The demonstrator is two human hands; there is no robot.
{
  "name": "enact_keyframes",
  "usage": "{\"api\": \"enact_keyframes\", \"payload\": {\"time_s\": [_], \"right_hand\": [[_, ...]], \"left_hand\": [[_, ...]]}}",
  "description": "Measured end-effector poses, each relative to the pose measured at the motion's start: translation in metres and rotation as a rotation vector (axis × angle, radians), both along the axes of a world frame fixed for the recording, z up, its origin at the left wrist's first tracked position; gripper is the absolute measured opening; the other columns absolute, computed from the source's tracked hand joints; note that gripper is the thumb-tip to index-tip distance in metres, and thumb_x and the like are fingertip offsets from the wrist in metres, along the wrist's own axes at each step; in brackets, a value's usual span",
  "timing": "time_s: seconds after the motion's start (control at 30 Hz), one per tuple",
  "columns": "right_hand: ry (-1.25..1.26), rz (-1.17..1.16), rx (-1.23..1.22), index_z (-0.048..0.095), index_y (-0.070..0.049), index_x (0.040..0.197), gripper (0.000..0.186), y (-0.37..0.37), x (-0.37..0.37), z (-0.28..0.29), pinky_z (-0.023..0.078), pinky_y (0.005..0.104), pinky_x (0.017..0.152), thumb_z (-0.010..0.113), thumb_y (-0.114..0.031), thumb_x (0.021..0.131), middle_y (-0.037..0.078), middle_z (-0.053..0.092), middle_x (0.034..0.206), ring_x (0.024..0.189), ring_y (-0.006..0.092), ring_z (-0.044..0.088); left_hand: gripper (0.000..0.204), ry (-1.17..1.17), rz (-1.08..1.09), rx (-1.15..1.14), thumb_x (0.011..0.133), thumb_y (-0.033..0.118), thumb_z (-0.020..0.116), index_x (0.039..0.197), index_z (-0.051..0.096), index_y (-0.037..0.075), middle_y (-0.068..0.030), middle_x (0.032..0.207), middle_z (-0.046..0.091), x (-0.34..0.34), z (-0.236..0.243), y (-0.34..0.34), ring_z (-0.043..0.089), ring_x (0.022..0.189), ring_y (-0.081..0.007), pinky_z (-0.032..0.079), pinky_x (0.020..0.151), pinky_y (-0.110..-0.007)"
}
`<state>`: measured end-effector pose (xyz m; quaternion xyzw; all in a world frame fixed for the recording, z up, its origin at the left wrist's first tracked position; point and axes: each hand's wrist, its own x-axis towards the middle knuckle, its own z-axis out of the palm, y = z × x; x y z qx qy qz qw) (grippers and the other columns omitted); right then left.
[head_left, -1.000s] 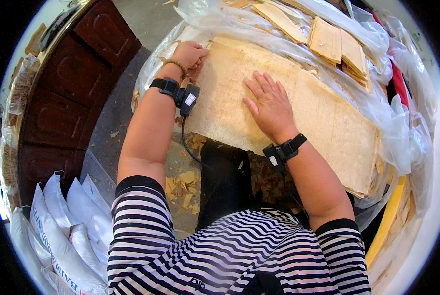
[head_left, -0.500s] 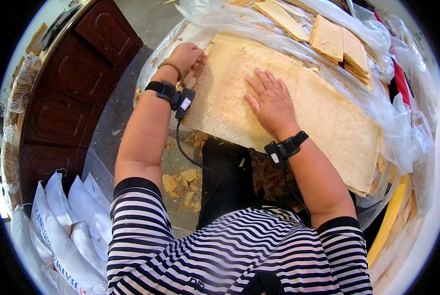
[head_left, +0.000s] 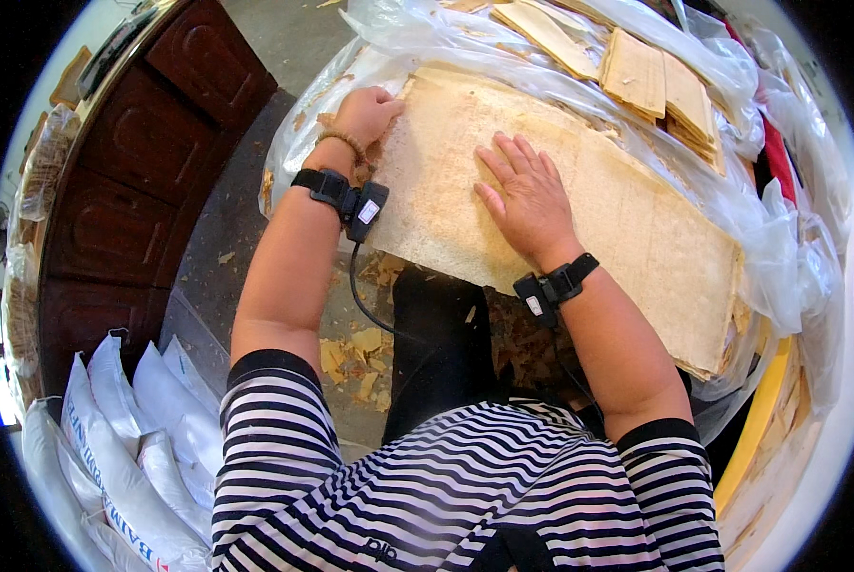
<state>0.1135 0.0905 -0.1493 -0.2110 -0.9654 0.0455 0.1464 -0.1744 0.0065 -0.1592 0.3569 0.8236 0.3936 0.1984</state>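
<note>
tan thin-sheet stack (head_left: 656, 248) spans from eleven o'clock round past three, taking twelve as the far side and the middle of the view as the hub. nearest, at six, is the person's striped shirt (head_left: 474, 486); toward seven, broken tan flakes (head_left: 355, 360) litter the floor (head_left: 236, 200), and at eight lean plump white sacks (head_left: 122, 458). a yellow bar (head_left: 753, 429) curves by at four. farther up, between one and two, the right hand (head_left: 522, 195) rests palm down on the stack, fingers spread and gripping nothing. the left hand (head_left: 367, 116), past eleven, curls its fingers at the stack's edge; whether they pinch it cannot be made out. such thin sheets look brittle, so steadying them well likely means light, even pressure through the whole right palm rather than the fingertips, with the left fingers close along the edge and little upward bend. the black wrist box (head_left: 366, 208) is best held clear. beyond, clear plastic sheeting (head_left: 393, 24) bunches at twelve, smaller sheet bundles (head_left: 637, 76) sit between one and two, and a dark panelled cabinet (head_left: 141, 162) stands at ten.
</note>
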Motion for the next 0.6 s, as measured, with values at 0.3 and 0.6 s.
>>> {"api": "enact_keyframes", "payload": {"time_s": [0.3, 0.6], "right_hand": [[0.035, 0.018, 0.008, 0.053, -0.02, 0.143, 0.048, 0.0, 0.0, -0.001, 0.026, 0.0469, 0.119, 0.054, -0.04, 0.099, 0.008, 0.043, 0.154, 0.145, 0.0287, 0.034], [0.055, 0.036, 0.015, 0.054, -0.021, 0.141, 0.047, -0.004, -0.004, 0.0, 0.024, 0.0472, 0.12, 0.052, -0.042, 0.099, 0.009, 0.044, 0.153, 0.144, 0.0295, 0.036]], "left_hand": [[0.029, -0.277, 0.087, 0.1, 0.096, 0.029, 0.066, 0.085, 0.068, 0.002, -0.0008, 0.069, 0.061, 0.006, 0.013, -0.021, 0.052, 0.054, -0.0099, 0.043, 0.049, -0.028], [0.031, -0.048, 0.055, -0.057, 0.094, 0.032, 0.068, 0.089, 0.07, 0.001, -0.001, 0.069, 0.062, 0.009, 0.005, -0.023, 0.053, 0.055, -0.011, 0.044, 0.05, -0.031]]}}
